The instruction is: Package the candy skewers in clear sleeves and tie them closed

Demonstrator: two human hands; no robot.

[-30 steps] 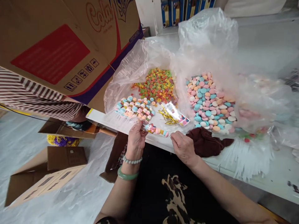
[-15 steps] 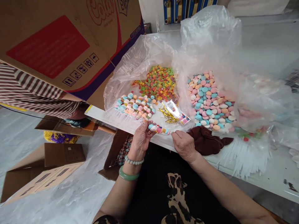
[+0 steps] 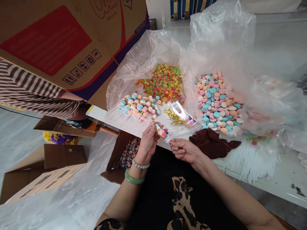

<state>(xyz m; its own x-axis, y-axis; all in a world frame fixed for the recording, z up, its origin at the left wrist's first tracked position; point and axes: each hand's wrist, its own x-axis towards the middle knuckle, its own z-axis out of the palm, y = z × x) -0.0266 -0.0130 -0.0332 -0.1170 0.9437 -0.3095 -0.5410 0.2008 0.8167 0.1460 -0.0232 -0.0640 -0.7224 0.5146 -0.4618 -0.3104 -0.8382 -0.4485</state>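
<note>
Candy strand [image 3: 163, 133]: the left hand [image 3: 147, 148] is hiding its lower end, and its smallest pieces are blurring together.
Right fingertips [image 3: 174, 142]: their contact with the strand is showing too small to tell.
Carton overhead [image 3: 59, 41]: the top edge is cutting off its printed lettering [image 3: 103, 6].
Striped sleeve [image 3: 28, 92]: the left edge is cutting it off.
Bagged candies [image 3: 271, 89]: cloudy plastic film [image 3: 283, 108] is blurring them.
Floor-box candies [image 3: 129, 152]: the table edge [image 3: 124, 129] is hiding part of them.

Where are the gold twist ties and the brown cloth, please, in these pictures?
Gold twist ties [image 3: 174, 117], head view, on the middle of the bundle.
Brown cloth [image 3: 212, 143], head view, on its crumpled middle.
</note>
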